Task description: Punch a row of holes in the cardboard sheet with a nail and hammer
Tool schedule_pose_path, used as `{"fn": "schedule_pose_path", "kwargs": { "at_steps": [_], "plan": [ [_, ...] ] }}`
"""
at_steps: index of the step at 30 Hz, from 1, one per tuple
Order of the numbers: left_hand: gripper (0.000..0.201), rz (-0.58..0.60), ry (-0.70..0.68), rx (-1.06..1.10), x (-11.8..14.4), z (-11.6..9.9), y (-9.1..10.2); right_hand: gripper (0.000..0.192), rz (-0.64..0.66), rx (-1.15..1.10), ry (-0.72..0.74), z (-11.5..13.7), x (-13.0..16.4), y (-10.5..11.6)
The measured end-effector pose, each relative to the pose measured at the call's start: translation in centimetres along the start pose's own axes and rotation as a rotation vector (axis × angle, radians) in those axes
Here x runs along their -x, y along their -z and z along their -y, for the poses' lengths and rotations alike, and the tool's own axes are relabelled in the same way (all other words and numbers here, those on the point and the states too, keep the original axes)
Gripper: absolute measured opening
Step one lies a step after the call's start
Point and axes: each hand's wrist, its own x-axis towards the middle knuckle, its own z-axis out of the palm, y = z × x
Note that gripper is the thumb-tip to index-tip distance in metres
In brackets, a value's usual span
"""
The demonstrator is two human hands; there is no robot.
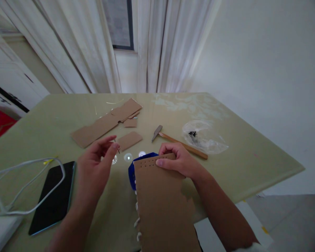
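At far left, a smooth red object (0, 124) sits below a white panelled cabinet (7, 66) with dark metal handles. On the glossy, pale green tabletop (265, 164), a pliable white cable (18, 212) loops from a rounded white device (6, 227) across a flat, black-faced slab (59, 206), a yellow tie (47, 161) near its upper end. My left hand (96, 168) is raised over the table, thumb and fingers pinching a thin, pin-like piece (118, 148), too small for me to tell its material. Beyond it lies a long strip of matte brown cardboard (105, 124), uneven along its edges, with a small, flat cardboard rectangle (131, 140) nearer to me. At centre, a rigid blue object (131, 175) with angled edges shows from behind the tall cardboard panel (162, 203) in front of me. Small round holes (148, 163) run in rows along the panel's top, and white, cord-like loops (137, 206) stud its left edge. My right hand (178, 161) grips the panel's upper right corner, thumb flat on the near face. Just behind that hand rests a hammer (193, 149), its wooden handle smooth, its grey head wedge-shaped. To the right, a crumpled, see-through plastic bag (211, 140) holds a cluster of tiny black pieces (192, 134)
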Motion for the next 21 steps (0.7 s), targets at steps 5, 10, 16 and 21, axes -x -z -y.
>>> {"fn": "schedule_pose_path", "kwargs": {
  "at_steps": [5,10,16,21],
  "plan": [
    [0.048,0.115,0.136,-0.456,-3.6,3.5,1.6,0.053,-0.046,-0.078,-0.059,-0.4,0.0,0.1],
    [0.038,0.27,0.17,-0.693,-3.7,4.3,0.6,0.052,-0.052,-0.082,-0.059,-0.5,-0.1,0.1],
    [0.034,0.271,0.094,-0.78,-3.3,5.6,-0.4,0.052,-0.045,-0.092,-0.035,-0.3,-0.3,0.1],
    [0.034,0.18,-0.042,-0.704,-3.1,5.7,-0.3,0.052,-0.045,-0.12,-0.021,-0.4,-0.3,0.1]
  ]
}}
